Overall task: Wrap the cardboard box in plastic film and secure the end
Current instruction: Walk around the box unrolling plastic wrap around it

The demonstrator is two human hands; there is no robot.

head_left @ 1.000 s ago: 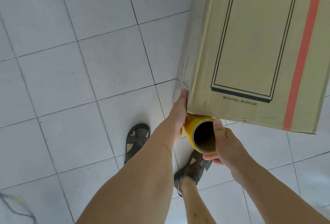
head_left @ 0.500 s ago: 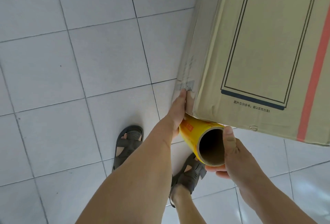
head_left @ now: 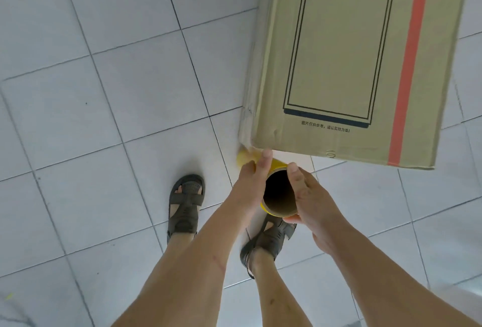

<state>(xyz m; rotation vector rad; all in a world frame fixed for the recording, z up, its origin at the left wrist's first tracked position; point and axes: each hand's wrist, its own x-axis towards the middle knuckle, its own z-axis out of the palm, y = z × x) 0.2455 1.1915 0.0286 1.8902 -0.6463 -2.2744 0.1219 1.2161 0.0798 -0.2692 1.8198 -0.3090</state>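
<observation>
A tall cardboard box (head_left: 339, 52) with a black printed frame and an orange stripe stands on the tiled floor at the upper right. Clear plastic film (head_left: 251, 91) covers its left side. Below the box's near edge I hold a yellow film roll (head_left: 279, 195), its brown cardboard core open toward the camera. My left hand (head_left: 250, 183) grips the roll from the left, a fingertip touching the box's bottom edge. My right hand (head_left: 307, 196) grips the roll's near end from the right, thumb on the rim.
Grey-white floor tiles (head_left: 117, 91) spread to the left and below. My two feet in dark sandals stand on the floor, the left sandal (head_left: 185, 204) and the right sandal (head_left: 268, 238), right under the roll.
My left hand left the box's corner and now grips the roll. The roll has turned more upright, close under the box's near edge.
</observation>
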